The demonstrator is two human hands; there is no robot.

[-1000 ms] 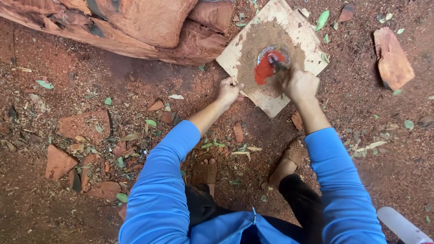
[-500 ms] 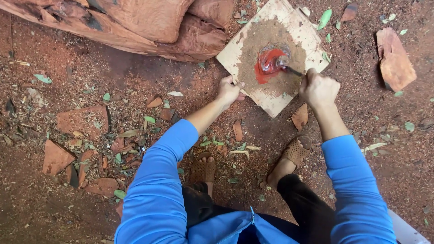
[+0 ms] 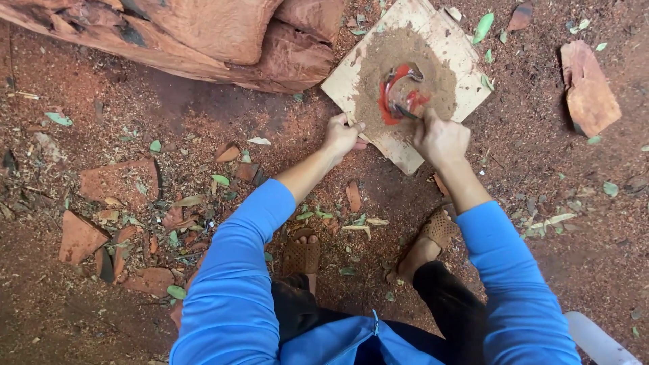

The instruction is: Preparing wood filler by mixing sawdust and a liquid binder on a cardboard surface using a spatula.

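Note:
A pale square wooden board [image 3: 449,51] lies on the ground, heaped with brown sawdust [image 3: 392,61] around a smear of red paste [image 3: 387,101]. My right hand [image 3: 441,138] is closed on a thin dark tool [image 3: 405,108] whose tip sits in the red paste and sawdust. My left hand [image 3: 341,135] grips the near left edge of the board, fingers curled over it. Both arms wear blue sleeves.
A big reddish log [image 3: 203,37] lies at the top left, touching the board's corner. Red wood chips [image 3: 81,236], sawdust and green leaves cover the ground. A flat reddish slab [image 3: 588,88] lies at right. My sandalled feet [image 3: 304,257] stand below the board. A white object [image 3: 598,338] sits bottom right.
My right hand swung out to the right and came back left, stirring the tool through the red paste, which now spreads as a ring in the sawdust. The left hand stayed put.

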